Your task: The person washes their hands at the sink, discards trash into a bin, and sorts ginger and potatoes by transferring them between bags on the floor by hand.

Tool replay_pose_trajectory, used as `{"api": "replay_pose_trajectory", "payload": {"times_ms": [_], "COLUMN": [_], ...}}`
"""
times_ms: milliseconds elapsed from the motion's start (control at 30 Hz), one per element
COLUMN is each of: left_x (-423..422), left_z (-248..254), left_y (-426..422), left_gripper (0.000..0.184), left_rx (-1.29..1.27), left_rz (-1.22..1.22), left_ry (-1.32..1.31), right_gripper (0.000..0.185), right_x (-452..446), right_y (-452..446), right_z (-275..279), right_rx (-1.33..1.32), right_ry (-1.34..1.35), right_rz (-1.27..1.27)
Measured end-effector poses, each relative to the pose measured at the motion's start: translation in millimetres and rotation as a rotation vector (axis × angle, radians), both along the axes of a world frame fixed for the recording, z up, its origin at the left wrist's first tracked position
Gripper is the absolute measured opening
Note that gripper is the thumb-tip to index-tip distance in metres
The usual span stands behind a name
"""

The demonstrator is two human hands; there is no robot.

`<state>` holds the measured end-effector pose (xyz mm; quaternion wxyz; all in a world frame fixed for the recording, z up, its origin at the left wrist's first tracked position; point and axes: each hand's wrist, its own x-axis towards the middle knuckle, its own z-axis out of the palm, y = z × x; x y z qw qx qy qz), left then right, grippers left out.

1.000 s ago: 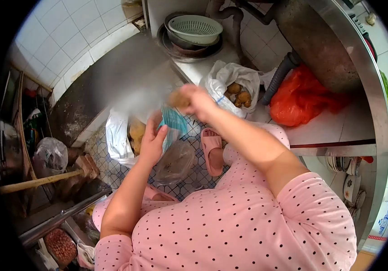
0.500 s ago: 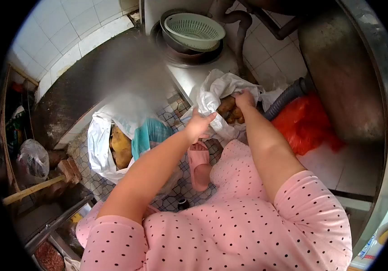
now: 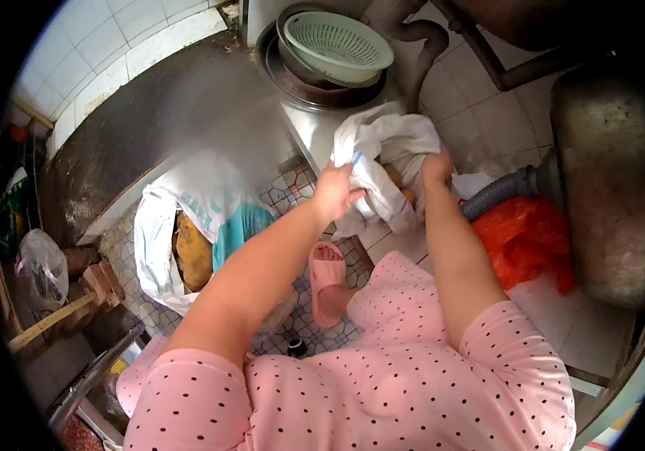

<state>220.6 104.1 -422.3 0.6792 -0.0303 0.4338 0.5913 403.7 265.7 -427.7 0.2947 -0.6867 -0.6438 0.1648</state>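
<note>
A white sack (image 3: 373,174) stands on the floor under the sink, its mouth bunched up. My left hand (image 3: 333,192) is closed on the near left side of its rim. On the right side, my right hand (image 3: 436,167) also grips the rim. Between the folds a little brown-yellow, lumpy produce (image 3: 410,196) shows, perhaps potatoes; most of it is covered by the cloth. To the left of my left arm sits a white and teal plastic bag (image 3: 158,244), open, with a large yellow-brown fruit or squash (image 3: 193,252) inside.
A pale green colander (image 3: 337,45) rests in stacked metal basins behind the sack. On the right are a grey drain hose (image 3: 499,192), a red plastic bag (image 3: 521,240) and the sink's underside (image 3: 611,188). My foot wears a pink slipper (image 3: 327,282). A wooden-handled brush or broom (image 3: 55,323) lies at left.
My right hand has come out from among the produce to the sack's right rim. The sack's mouth is drawn up and covers more of the produce. The view has shifted slightly.
</note>
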Motion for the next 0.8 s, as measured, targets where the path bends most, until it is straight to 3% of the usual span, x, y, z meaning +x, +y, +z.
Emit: {"api": "replay_pose_trajectory", "payload": {"times_ms": [133, 167, 200, 267, 367, 467, 500, 600, 633, 667, 733, 767, 800], "left_x": [-8.0, -8.5, -14.2, -28.7, -44.3, -49.7, -48.9, -39.0, -38.3, -35.0, -27.0, -26.1, -26.0], "left_z": [28.4, 24.5, 44.5, -13.5, -44.6, -97.6, -55.4, -21.7, -13.4, -6.8, 0.6, -3.9, -9.8], "left_y": [29.5, 33.3, 25.5, 36.6, 25.2, 27.1, 16.2, 5.9, -1.8, -6.2, -8.6, -6.8, -3.0], "left_gripper": [0.027, 0.026, 0.026, 0.028, 0.036, 0.039, 0.045, 0.051, 0.049, 0.047, 0.043, 0.042, 0.042], "left_rx": [0.095, 0.119, 0.148, 0.085, -0.058, -0.067, -0.176, -0.174, 0.036, 0.209, 0.581, 0.545, 0.503], "left_rz": [0.023, 0.115, 0.199, 0.182, 0.181, 0.156, 0.130, 0.231, 0.244, 0.060, -0.365, -0.551, -0.737], "left_ry": [0.093, 0.121, 0.106, 0.397, 0.559, 0.678, 0.777, 1.280, 1.495, 1.727, 2.143, 2.161, 2.166], "right_gripper": [0.035, 0.039, 0.040, 0.041, 0.042, 0.042, 0.042, 0.041, 0.040, 0.039, 0.032, 0.029, 0.027], "right_x": [-8.4, -22.3, -23.0, -26.6, -13.9, -21.7, -28.2, -47.5, -49.5, -51.3, -54.4, -54.9, -54.7], "right_y": [24.1, 11.7, 13.9, 21.2, 47.0, 41.7, 36.7, 12.9, -0.6, -10.3, -18.3, -21.1, -22.5], "right_z": [60.3, 88.4, 95.9, 102.3, 83.2, 57.4, 45.4, 26.7, 33.9, 37.1, 23.5, 15.3, 7.6], "right_rx": [0.166, 0.066, 0.128, 0.243, 0.166, 0.039, 0.193, 0.489, 0.475, 0.462, 0.283, 0.182, 0.102], "right_ry": [0.116, 0.249, 0.245, 0.242, 0.016, 0.017, -0.051, -0.203, -0.214, -0.222, -0.544, -0.707, -0.854], "right_rz": [-0.183, -0.183, -0.166, -0.131, 0.022, 0.063, 0.118, 0.316, 0.410, 0.505, 0.909, 1.111, 0.992]}}
